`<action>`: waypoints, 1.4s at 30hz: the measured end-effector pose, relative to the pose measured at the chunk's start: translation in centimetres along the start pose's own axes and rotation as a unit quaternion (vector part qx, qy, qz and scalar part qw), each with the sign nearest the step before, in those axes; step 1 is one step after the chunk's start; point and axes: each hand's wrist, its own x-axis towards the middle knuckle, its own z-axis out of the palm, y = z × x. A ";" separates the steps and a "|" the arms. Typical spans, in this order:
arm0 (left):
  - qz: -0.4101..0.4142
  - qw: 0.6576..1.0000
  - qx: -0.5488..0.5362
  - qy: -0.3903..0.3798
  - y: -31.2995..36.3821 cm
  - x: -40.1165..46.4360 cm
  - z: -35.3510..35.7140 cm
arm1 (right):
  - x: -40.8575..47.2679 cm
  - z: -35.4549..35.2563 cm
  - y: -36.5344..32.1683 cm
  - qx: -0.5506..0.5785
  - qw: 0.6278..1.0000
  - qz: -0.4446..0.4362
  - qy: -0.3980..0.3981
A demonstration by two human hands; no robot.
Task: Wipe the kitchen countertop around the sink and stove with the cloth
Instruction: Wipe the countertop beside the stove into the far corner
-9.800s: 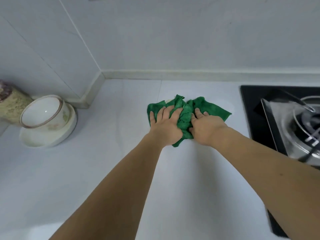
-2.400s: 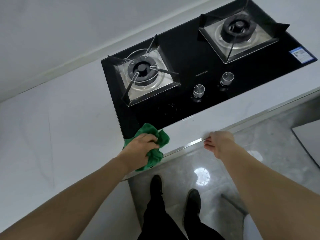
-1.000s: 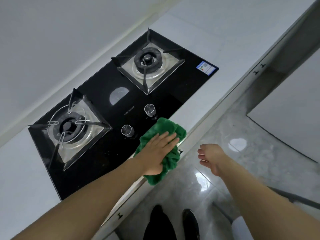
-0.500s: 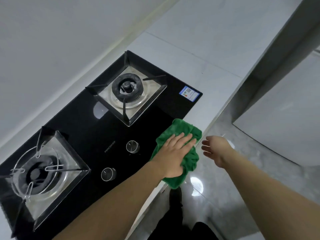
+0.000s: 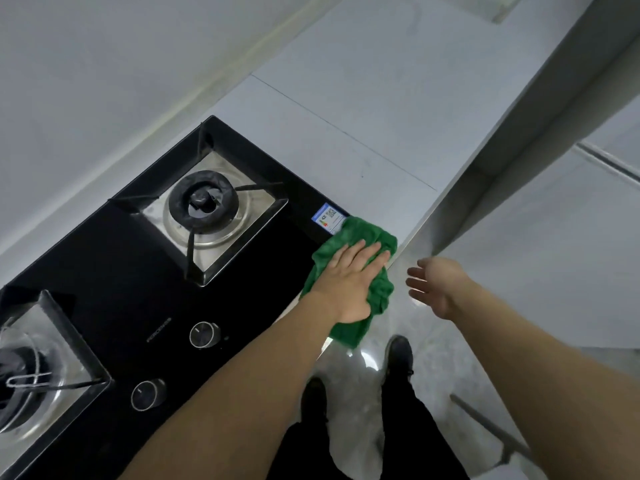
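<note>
A green cloth (image 5: pixel 360 237) lies on the front strip of the white countertop (image 5: pixel 363 109), at the right front corner of the black glass stove (image 5: pixel 114 271). My left hand (image 5: pixel 349 282) presses flat on the cloth with fingers stretched out, and part of the cloth hangs over the counter's front edge. My right hand (image 5: pixel 434 285) hovers off the counter over the floor, fingers loosely spread, holding nothing. The cloth partly covers the stove's blue label (image 5: pixel 327 216).
The stove has two burners (image 5: pixel 204 202) (image 5: pixel 20 368) with metal pan supports and two knobs (image 5: pixel 204 334) (image 5: pixel 149 393) near its front. A wall runs behind the counter. The glossy floor (image 5: pixel 450 358) and my dark shoes (image 5: pixel 400 355) lie below.
My left hand has slid the cloth rightward along the stove's front edge, from near the knobs to the stove's right corner. My right hand stayed off the counter, moving along with it.
</note>
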 end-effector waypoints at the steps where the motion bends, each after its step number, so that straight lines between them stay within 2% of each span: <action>1: 0.000 1.000 0.000 0.000 0.1 0.7 -0.2 | 0.6 -0.1 -0.7 0.000 1.000 0.003 -0.001; 8: -0.027 0.998 0.019 -0.051 0.5 -1.0 0.8 | 4.4 -0.3 -5.3 0.036 0.997 0.069 -0.016; 14: -0.073 0.997 -0.013 -0.017 3.6 8.7 -3.0 | 7.3 -1.8 -9.1 0.092 0.992 0.090 0.010; 17: -0.086 0.996 0.027 -0.015 4.0 9.6 -3.5 | 8.2 -2.4 -10.4 0.127 0.987 0.098 0.023; 19: -0.101 0.993 0.063 0.005 3.4 9.1 -4.0 | 8.1 -1.7 -11.1 0.082 0.994 0.072 0.006; 22: -0.185 0.980 0.066 0.032 1.7 10.0 -5.3 | 8.7 0.7 -11.5 0.030 0.999 0.029 -0.016; 23: -0.213 0.975 0.055 0.035 1.2 10.5 -5.8 | 8.9 1.4 -11.7 -0.022 0.999 0.016 -0.020; 25: -0.252 0.967 0.028 0.033 0.5 11.8 -6.2 | 9.5 2.6 -11.8 -0.155 0.987 0.000 0.042; 26: -0.267 0.963 0.018 0.033 0.4 12.3 -6.2 | 9.7 3.2 -11.2 -0.306 0.947 -0.063 0.080; 27: -0.278 0.960 0.016 0.040 0.3 12.7 -6.1 | 10.2 3.6 -11.0 -0.361 0.921 -0.092 0.111; 28: -0.286 0.957 0.024 0.047 0.0 13.3 -6.1 | 10.9 3.8 -10.7 -0.339 0.928 -0.094 0.120; 29: -0.297 0.952 0.036 0.058 -0.5 13.6 -6.5 | 11.0 3.8 -10.5 -0.249 0.957 -0.061 0.137; 30: -0.308 0.948 0.052 0.062 -1.7 14.2 -6.9 | 11.3 4.1 -10.9 -0.109 0.983 -0.005 0.149; 31: -0.323 0.942 0.063 0.063 -3.3 14.7 -7.5 | 11.2 4.0 -10.7 0.007 0.988 0.009 0.152; 32: -0.341 0.936 0.067 0.063 -5.0 14.9 -8.2 | 10.9 4.0 -10.2 0.064 0.984 0.004 0.166; 35: -0.366 0.927 0.043 0.075 -8.7 15.4 -9.3 | 10.3 4.3 -9.7 0.039 0.970 -0.021 0.240; 37: -0.357 0.930 0.020 0.088 -7.7 15.1 -8.7 | 10.4 5.1 -9.5 -0.020 0.965 -0.050 0.258; 40: -0.317 0.943 0.006 0.102 -4.9 14.5 -7.1 | 11.3 5.7 -9.6 -0.054 0.931 -0.031 0.359; 42: -0.289 0.949 0.023 0.127 -4.9 14.4 -6.3 | 11.7 6.2 -9.5 -0.084 0.918 -0.043 0.386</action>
